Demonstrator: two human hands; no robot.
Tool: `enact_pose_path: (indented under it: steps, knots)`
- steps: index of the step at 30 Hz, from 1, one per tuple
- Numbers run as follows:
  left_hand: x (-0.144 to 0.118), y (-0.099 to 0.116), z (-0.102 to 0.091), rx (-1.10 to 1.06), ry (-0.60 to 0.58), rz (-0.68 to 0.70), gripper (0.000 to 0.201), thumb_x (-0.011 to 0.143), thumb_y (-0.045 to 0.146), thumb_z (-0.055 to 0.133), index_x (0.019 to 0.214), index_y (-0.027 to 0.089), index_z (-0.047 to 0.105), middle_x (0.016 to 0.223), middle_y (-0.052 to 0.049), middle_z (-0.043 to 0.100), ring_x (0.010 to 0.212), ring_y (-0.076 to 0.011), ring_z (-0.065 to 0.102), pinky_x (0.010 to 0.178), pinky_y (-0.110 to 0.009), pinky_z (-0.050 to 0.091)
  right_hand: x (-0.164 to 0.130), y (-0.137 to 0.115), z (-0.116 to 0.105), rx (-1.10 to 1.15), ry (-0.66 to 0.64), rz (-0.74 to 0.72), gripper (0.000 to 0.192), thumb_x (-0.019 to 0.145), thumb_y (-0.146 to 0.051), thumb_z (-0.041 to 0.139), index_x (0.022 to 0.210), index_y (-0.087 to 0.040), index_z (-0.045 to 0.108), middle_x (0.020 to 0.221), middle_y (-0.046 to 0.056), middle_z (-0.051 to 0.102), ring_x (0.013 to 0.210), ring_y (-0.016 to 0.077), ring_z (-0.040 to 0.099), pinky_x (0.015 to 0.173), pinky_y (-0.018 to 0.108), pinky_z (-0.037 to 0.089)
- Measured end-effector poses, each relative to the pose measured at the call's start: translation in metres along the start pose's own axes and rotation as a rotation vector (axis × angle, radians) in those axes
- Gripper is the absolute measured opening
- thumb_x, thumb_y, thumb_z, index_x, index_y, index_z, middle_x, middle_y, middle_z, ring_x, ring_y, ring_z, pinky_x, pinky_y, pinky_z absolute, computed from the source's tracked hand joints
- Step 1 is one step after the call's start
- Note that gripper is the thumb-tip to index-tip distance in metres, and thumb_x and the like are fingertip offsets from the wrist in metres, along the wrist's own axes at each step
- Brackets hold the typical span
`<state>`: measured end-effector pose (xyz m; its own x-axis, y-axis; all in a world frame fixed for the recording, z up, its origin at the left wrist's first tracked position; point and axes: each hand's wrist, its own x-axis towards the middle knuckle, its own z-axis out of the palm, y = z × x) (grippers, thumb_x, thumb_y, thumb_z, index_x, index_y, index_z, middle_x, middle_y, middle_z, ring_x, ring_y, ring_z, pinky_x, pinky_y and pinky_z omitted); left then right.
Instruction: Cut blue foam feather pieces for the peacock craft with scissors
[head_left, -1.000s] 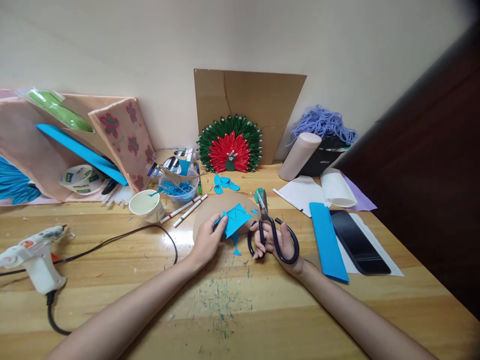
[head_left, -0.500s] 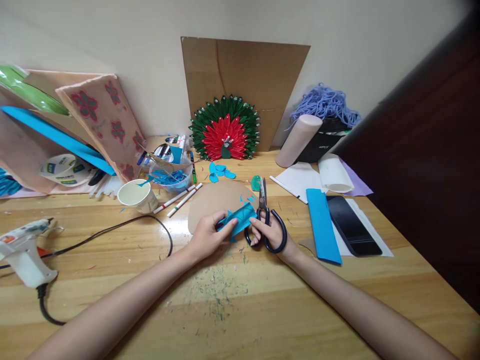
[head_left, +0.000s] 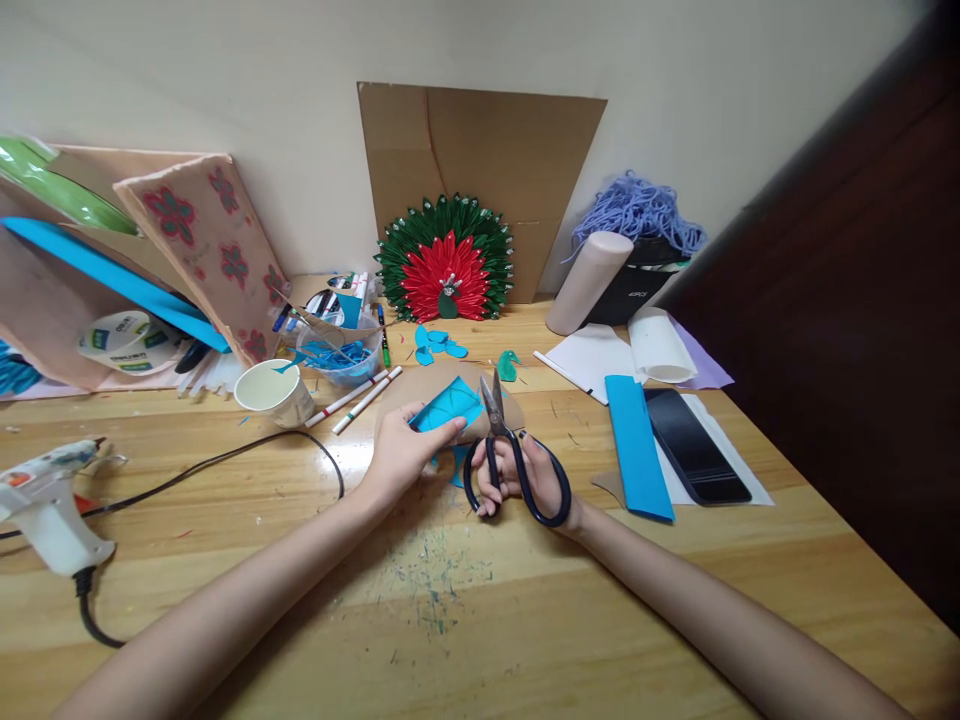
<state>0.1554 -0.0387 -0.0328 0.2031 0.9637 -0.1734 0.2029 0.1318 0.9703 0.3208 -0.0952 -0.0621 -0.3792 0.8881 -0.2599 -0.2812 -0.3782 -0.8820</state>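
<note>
A small folded piece of blue paper (head_left: 450, 402) with drawn curved lines is pinched in my left hand (head_left: 405, 445), thumb on top. My right hand (head_left: 521, 475) grips black-handled scissors (head_left: 495, 410). Their blades point up and stand slightly apart, close to the paper's right edge. Beneath both hands lies a rounded piece of brown cardboard (head_left: 514, 408), partly covered. A blue scrap (head_left: 457, 468) rests just below my left hand. Several cut blue petal shapes (head_left: 439, 343) and a green bird-shaped cutout (head_left: 508, 365) lie beyond the hands.
At left are a glue gun (head_left: 52, 500) with its cable, a paper cup (head_left: 274, 392) and a plastic tub (head_left: 341, 355) of blue scraps. A red and green peacock craft (head_left: 448, 265) stands at the back. A folded blue strip (head_left: 637, 450) and a phone (head_left: 697, 445) lie right.
My left hand has turned the blue paper, and its drawn lines now face up. The scissors have moved left toward it, their blades now apart. My right fingers have left the paper.
</note>
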Motion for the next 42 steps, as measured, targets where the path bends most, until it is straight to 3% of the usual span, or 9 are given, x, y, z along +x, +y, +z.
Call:
enact_pose_path:
  steps: [4, 12, 25, 33, 37, 42]
  knots:
    - [-0.003, 0.007, -0.001, 0.000, 0.089, 0.050, 0.035, 0.062, 0.039, 0.073, 0.081, 0.011, 0.061, 0.067, -0.001, 0.062, 0.058, -0.0123, 0.055, 0.053, -0.022, 0.043, -0.002, 0.003, -0.001, -0.036, -0.111, 0.023, 0.076, 0.060, -0.088, 0.031, 0.081, -0.018, 0.048, 0.051, -0.002, 0.051, 0.045, 0.0156, 0.055, 0.050, 0.029, 0.046]
    - [-0.005, 0.007, 0.000, 0.048, 0.215, 0.127, 0.042, 0.061, 0.033, 0.073, 0.094, 0.015, 0.055, 0.078, 0.001, 0.061, 0.066, -0.0130, 0.057, 0.057, -0.022, 0.045, -0.002, 0.004, -0.004, -0.104, -0.165, 0.042, 0.080, 0.057, -0.091, 0.025, 0.080, -0.018, 0.047, 0.046, -0.004, 0.048, 0.041, 0.0142, 0.053, 0.048, 0.028, 0.046]
    - [-0.006, 0.008, -0.001, 0.034, 0.182, 0.100, 0.046, 0.062, 0.035, 0.073, 0.097, 0.014, 0.053, 0.083, -0.001, 0.061, 0.069, -0.0142, 0.059, 0.061, -0.025, 0.048, -0.001, 0.017, -0.002, -0.051, -0.105, -0.005, 0.076, 0.051, -0.091, 0.034, 0.073, -0.019, 0.046, 0.041, -0.007, 0.044, 0.034, 0.0105, 0.047, 0.038, 0.023, 0.044]
    - [-0.004, 0.010, -0.003, -0.047, 0.173, 0.090, 0.048, 0.063, 0.034, 0.074, 0.101, 0.014, 0.052, 0.080, -0.002, 0.062, 0.063, -0.0151, 0.063, 0.057, -0.025, 0.049, 0.011, 0.028, -0.014, 0.169, -0.228, 0.080, 0.065, 0.049, -0.079, 0.060, 0.071, -0.020, 0.043, 0.041, -0.010, 0.043, 0.031, 0.0079, 0.043, 0.033, 0.020, 0.041]
    - [-0.002, 0.010, -0.003, -0.147, 0.166, 0.086, 0.050, 0.064, 0.033, 0.073, 0.105, 0.015, 0.048, 0.074, -0.001, 0.061, 0.063, -0.0148, 0.063, 0.056, -0.024, 0.048, 0.015, 0.034, -0.019, 0.206, -0.314, 0.056, 0.064, 0.052, -0.078, 0.059, 0.071, -0.019, 0.043, 0.040, -0.010, 0.044, 0.029, 0.0074, 0.042, 0.030, 0.019, 0.041]
    - [0.002, 0.004, -0.004, -0.206, 0.159, 0.194, 0.046, 0.068, 0.030, 0.070, 0.104, 0.018, 0.045, 0.076, 0.001, 0.058, 0.069, -0.0136, 0.061, 0.062, -0.024, 0.046, 0.005, 0.028, -0.012, 0.130, -0.210, -0.021, 0.068, 0.054, -0.083, 0.051, 0.074, -0.018, 0.046, 0.040, -0.009, 0.045, 0.031, 0.0067, 0.044, 0.033, 0.016, 0.041]
